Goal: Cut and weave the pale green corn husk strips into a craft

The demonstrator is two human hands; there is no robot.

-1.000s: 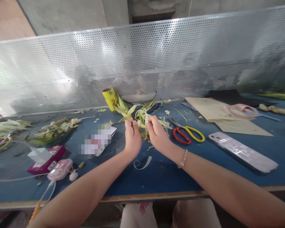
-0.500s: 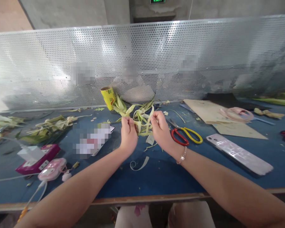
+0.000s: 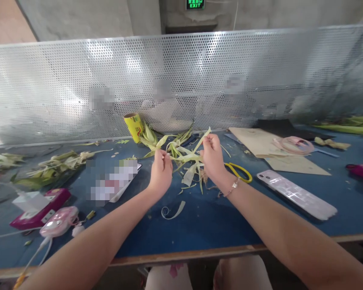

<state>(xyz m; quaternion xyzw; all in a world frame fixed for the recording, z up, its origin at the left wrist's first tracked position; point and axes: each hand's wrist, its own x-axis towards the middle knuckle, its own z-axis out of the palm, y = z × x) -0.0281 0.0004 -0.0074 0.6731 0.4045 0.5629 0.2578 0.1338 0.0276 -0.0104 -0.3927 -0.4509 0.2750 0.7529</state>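
Above the blue table [image 3: 205,225], both of my hands grip a bundle of green and pale leaf strips [image 3: 184,159]. My left hand [image 3: 160,174] is closed on the strips' left end. To the right, my right hand [image 3: 212,158] pinches a strip that sticks up past its fingers; a bracelet shows on that wrist. Loose strip ends hang down between the hands. A curled strip [image 3: 172,211] lies on the table just below.
Yellow-and-red scissors [image 3: 238,172] lie partly behind my right wrist, a phone [image 3: 296,195] to their right. A yellow roll [image 3: 133,125] stands by the perforated metal screen [image 3: 181,80]. Leaf piles [image 3: 57,166], a charger [image 3: 30,200] and pink devices [image 3: 58,221] sit left; brown paper [image 3: 278,151] right.
My hands have drawn apart and lifted, stretching the strips between them. My right hand rose and shifted right, now covering part of the scissors. The camera tilted up slightly.
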